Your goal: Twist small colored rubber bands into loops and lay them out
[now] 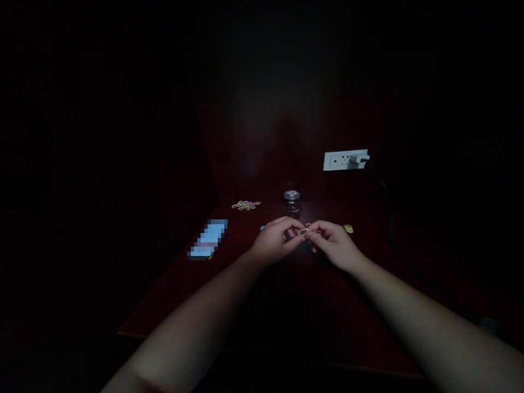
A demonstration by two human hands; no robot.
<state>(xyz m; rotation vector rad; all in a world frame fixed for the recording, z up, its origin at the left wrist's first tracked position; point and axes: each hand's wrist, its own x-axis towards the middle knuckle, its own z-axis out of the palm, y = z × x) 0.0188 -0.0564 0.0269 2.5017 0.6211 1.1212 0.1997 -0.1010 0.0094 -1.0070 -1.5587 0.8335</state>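
Between my two hands is a small yellow hair tie (pixel 303 232), pinched at its ends by thumbs and fingertips just above the table. My left hand (pixel 275 240) grips it from the left, and my right hand (pixel 333 243) from the right. Another pinkish band (pixel 308 225) shows at the right fingertips, partly covered. Beyond my right hand lie yellow hair ties (pixel 348 228). A bit of light blue (pixel 262 228), perhaps more bands, peeks out behind my left hand. Farther back sits a loose pile of multicoloured hair ties (pixel 246 206).
A clear round jar (pixel 292 201) with a lid stands behind my hands. On the left lies a phone-like blurred blue rectangle (pixel 208 239). The dark red table (pixel 176 295) meets a wall bearing a white socket (pixel 345 160) with a plug; its cable (pixel 393 234) hangs down the right side.
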